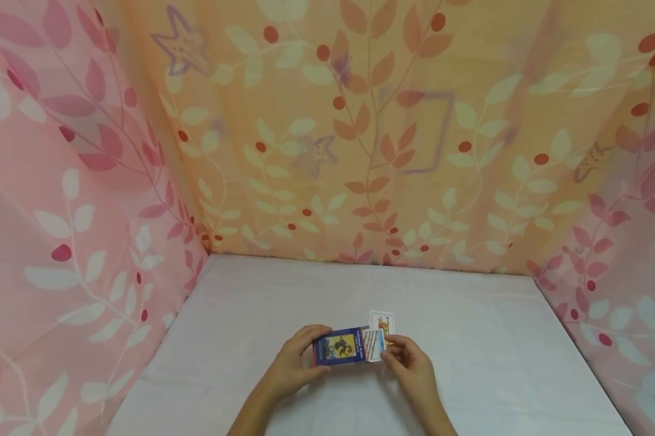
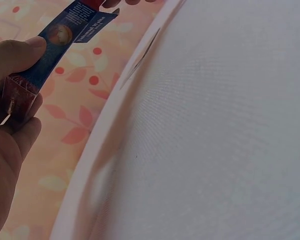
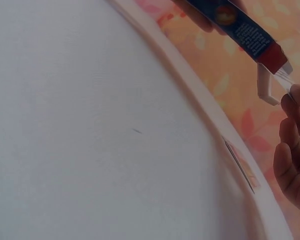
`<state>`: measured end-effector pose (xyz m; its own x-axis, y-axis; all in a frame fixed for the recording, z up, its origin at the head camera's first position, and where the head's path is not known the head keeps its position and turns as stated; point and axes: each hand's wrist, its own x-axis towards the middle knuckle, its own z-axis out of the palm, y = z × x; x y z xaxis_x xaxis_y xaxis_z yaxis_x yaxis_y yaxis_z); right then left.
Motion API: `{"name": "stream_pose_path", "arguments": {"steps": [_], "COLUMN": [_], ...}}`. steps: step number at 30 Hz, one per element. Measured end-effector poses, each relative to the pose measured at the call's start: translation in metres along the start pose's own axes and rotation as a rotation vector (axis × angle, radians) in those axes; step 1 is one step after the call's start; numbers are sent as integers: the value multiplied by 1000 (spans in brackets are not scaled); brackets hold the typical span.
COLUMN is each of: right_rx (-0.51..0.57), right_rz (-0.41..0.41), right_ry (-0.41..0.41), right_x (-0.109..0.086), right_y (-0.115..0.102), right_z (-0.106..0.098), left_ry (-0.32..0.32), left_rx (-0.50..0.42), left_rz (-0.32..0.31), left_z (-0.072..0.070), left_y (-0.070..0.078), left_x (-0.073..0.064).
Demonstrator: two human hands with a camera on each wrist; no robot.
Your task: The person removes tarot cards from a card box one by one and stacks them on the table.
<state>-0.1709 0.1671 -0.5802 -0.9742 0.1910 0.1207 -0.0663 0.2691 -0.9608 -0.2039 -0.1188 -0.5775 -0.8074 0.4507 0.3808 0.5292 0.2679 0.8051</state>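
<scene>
A dark blue card box (image 1: 338,347) with a yellow picture on its face is held above the table, its open end toward the right. My left hand (image 1: 292,366) grips the box's closed end, thumb along the near edge and fingers along the far edge. From the open end juts a picture card (image 1: 373,345), pinched at its outer edge by my right hand (image 1: 414,366). In the right wrist view, the thin card edges (image 3: 284,79) show between the box and my fingertips. Another card (image 1: 382,321) lies face up on the table just behind, partly covered from the head view.
A white cloth covers the table (image 1: 224,315). Floral curtains stand round it: an orange one (image 1: 306,181) at the back and pink ones at the left (image 1: 104,254) and right (image 1: 627,254). An end flap (image 2: 97,27) of the box sticks out in the left wrist view.
</scene>
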Motion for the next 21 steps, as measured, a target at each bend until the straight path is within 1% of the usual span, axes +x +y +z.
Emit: {"name": "stream_pose_path", "arguments": {"steps": [5, 10, 13, 16, 21], "right_rx": [24, 17, 12, 7, 2], "right_rz": [4, -6, -8, -10, -14], "right_ry": [1, 12, 24, 35, 36], "right_x": [2, 3, 3, 3, 6], "right_y": [-1, 0, -1, -2, -5], "right_z": [-3, -7, -10, -13, -18], "left_ry": [4, 0, -7, -16, -11], "left_rx": [0, -16, -11, -9, 3], "left_rz": [-1, -10, 1, -6, -23], "left_z": [0, 0, 0, 0, -1], "left_y": [-1, -1, -1, -2, -1], "left_x": [1, 1, 1, 0, -1]}}
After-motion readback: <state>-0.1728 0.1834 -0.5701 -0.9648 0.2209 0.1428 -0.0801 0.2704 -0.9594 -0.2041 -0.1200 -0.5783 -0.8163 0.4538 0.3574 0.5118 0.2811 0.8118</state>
